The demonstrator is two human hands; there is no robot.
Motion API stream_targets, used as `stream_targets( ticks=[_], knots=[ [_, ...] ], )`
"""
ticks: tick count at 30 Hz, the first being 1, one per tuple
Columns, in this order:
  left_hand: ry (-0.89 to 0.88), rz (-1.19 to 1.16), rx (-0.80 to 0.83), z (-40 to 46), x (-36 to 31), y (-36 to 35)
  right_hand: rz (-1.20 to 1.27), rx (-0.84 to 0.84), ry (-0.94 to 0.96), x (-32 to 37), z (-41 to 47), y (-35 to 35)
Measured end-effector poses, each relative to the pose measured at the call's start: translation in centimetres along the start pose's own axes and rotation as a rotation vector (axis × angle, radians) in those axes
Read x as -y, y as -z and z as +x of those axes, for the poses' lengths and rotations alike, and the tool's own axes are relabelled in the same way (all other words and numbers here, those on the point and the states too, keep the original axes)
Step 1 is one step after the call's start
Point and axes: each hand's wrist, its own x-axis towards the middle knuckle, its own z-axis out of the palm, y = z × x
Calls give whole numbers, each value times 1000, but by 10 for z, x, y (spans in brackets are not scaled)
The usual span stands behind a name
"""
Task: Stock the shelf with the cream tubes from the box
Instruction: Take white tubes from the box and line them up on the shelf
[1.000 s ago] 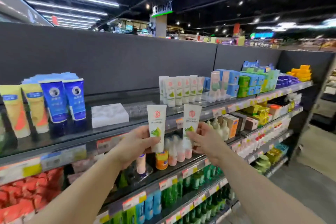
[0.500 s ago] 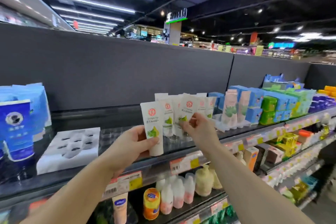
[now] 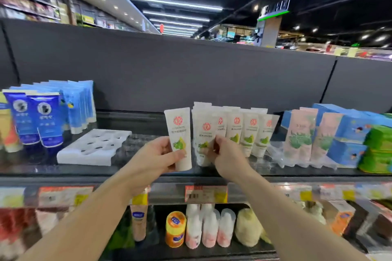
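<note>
Between the two raised hands, the left hand [image 3: 158, 155] grips one cream tube [image 3: 179, 137] upright while the right hand [image 3: 226, 154] pinches a second tube [image 3: 203, 135] against the shelved row [image 3: 244, 129] just beyond, where a careless nudge could topple neighbouring tubes.

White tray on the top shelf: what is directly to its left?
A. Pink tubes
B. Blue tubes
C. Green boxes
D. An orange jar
B. The white tray lies on the top shelf with the blue tubes standing just to its left; the pink tubes and green boxes stand far to the right, and the orange jar sits one shelf down.
</note>
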Motion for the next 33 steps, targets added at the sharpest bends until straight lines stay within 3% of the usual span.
stream_targets(
  ticks=[3,7,11,15,20,26,33],
  knots=[
    [3,23,-62,-4,-1,-14,47,4,-8,-5,1,5],
    [-42,105,-87,-3,-10,-33,315,-231,44,0,-16,36],
    [-161,240,-72,4,-22,-55,396,75,145,15,-33,50],
    [-194,371,-144,15,-23,-56,496,-76,76,5,-18,66],
    [-68,688,-199,24,-3,-45,294,-65,39,-17,-4,64],
    [-74,724,-244,32,12,-50,119,0,69,-25,6,45],
    [-99,828,-316,34,18,-54,117,26,100,-29,6,39]
  ],
)
